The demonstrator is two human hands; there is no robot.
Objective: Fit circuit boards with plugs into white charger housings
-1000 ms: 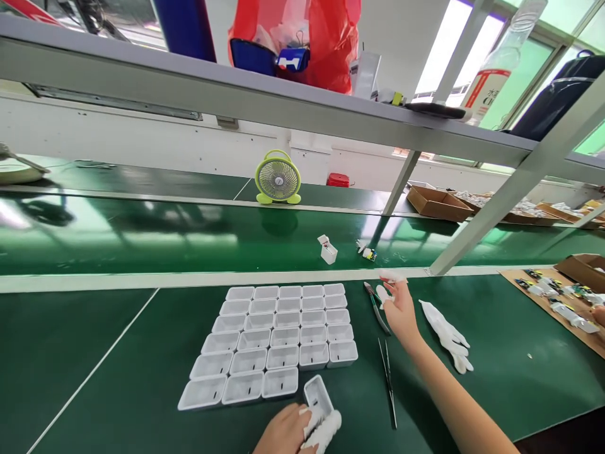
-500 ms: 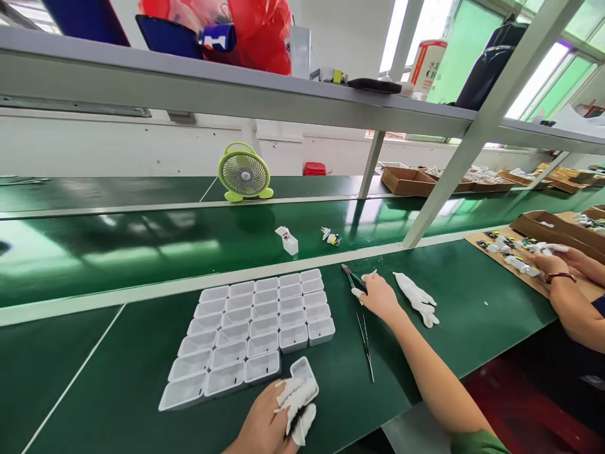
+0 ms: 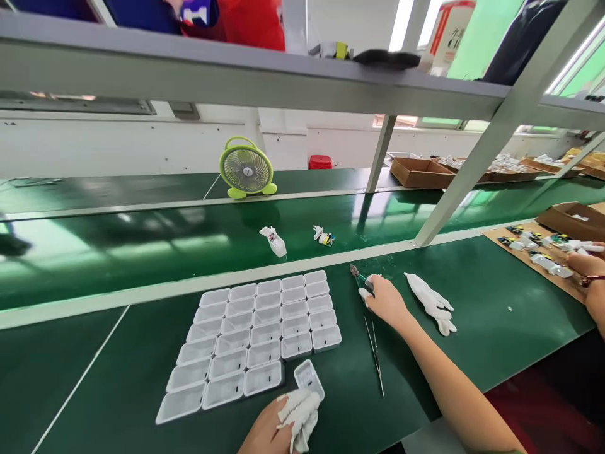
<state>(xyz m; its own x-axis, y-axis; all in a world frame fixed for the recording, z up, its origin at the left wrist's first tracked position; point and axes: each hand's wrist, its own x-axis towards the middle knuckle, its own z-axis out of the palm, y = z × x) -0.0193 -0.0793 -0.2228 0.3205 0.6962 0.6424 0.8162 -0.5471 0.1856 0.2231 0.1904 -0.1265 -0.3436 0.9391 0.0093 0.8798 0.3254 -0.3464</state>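
My right hand [image 3: 386, 301], with white coverings on its fingertips, closes around the handles of small green-handled pliers [image 3: 355, 272] lying on the bench. Just below lie metal tweezers [image 3: 375, 359], and a white glove [image 3: 429, 301] rests to the right. My left hand [image 3: 283, 424] is at the bottom, white-covered fingers bunched against the thumb. It is beside the near end of a single small white plastic box [image 3: 309, 377] with a dark slot. What these fingers hold, if anything, is hidden. Rows of similar open boxes [image 3: 265, 335] stand just left of it.
A green fan [image 3: 246, 169] stands at the back, below an overhead shelf [image 3: 236, 69]. Two small white parts [image 3: 275, 242] [image 3: 325, 237] lie on the green strip beyond the bench. At right, a co-worker's hand [image 3: 586, 261] is over a cardboard sheet [image 3: 564, 287] with circuit pieces.
The view has shifted slightly. My right hand's fingers have drawn closer around the pliers' handles. My left fingers and thumb have come together, and more of the single box shows.
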